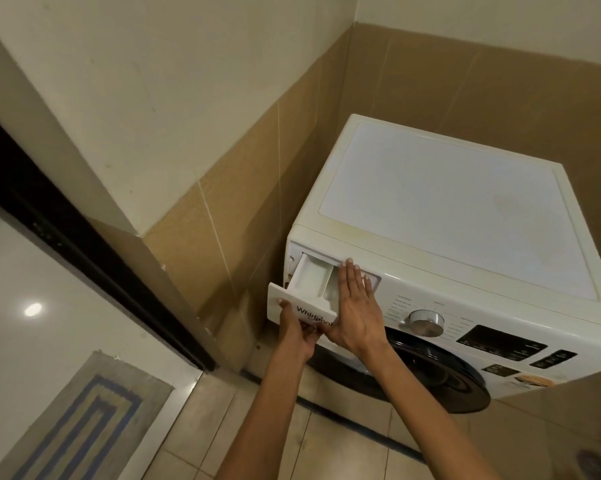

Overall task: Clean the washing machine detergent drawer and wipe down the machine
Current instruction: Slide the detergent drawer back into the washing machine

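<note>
A white front-loading washing machine (441, 216) stands in the corner, with a dark round door (441, 372) below its control panel. Its white detergent drawer (309, 282) is pulled partway out at the top left of the front. My left hand (297, 332) grips the drawer's front panel from below, thumb on its left face. My right hand (356, 306) lies flat with straight fingers over the right side of the drawer, fingertips reaching the slot at the machine's front edge. The right compartments of the drawer are hidden under that hand.
A silver dial (427, 323) and a dark display (501, 342) sit right of the drawer. Tan tiled walls (243, 188) close in behind and to the left. A striped mat (81, 420) lies on the floor at lower left, beside a dark door frame (95, 258).
</note>
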